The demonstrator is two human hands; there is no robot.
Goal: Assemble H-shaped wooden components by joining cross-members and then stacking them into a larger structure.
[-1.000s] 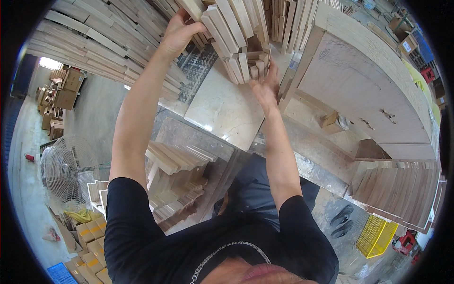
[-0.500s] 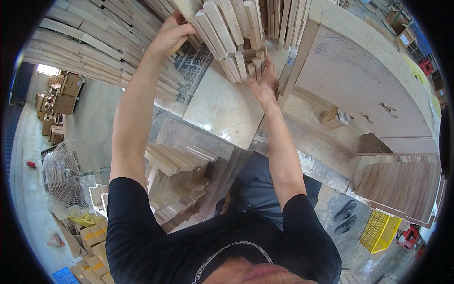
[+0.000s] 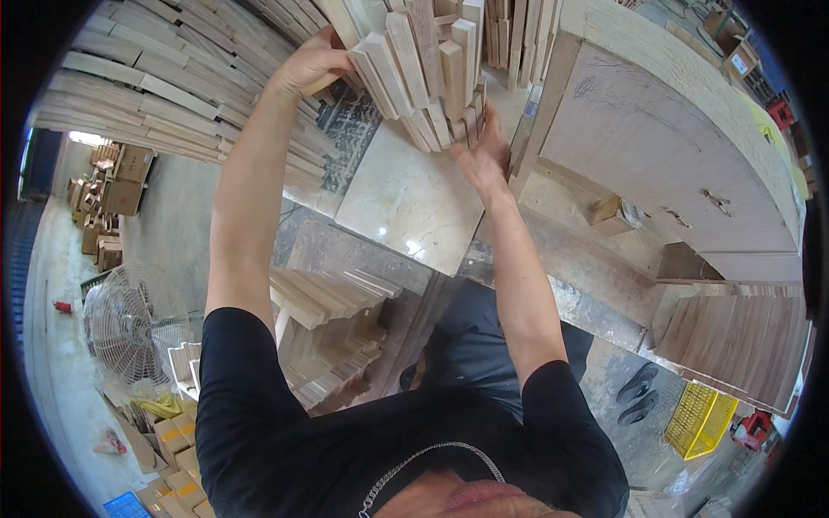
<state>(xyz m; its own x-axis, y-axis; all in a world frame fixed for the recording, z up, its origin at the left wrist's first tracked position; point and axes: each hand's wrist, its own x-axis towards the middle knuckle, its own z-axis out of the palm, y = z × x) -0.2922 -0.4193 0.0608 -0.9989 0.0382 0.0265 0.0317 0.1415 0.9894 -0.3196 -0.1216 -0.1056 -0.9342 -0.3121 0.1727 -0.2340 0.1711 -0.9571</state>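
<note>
A bundle of pale wooden strips point(image 3: 406, 73) stands between my hands at the far middle, its ends uneven and stepped. My left hand point(image 3: 316, 66) grips its left side, thumb toward the wood and the fingertips partly hidden. Low on the right side, my right hand point(image 3: 484, 154) curls against the shorter strips, with some fingers out of sight behind them. Under the bundle lies a smooth light stone-like slab point(image 3: 406, 207).
Long strips are stacked at the far left point(image 3: 147, 78). More strips point(image 3: 332, 319) lie low beside my left arm. A wooden cabinet-like frame point(image 3: 656, 147) stands at right. A wire fan point(image 3: 134, 324), yellow basket point(image 3: 701, 420) and sandals point(image 3: 637, 394) are on the floor.
Several strips in the middle and right of the bundle have come down toward me, covering the gap above the shorter ones. Both hands stay in nearly the same places.
</note>
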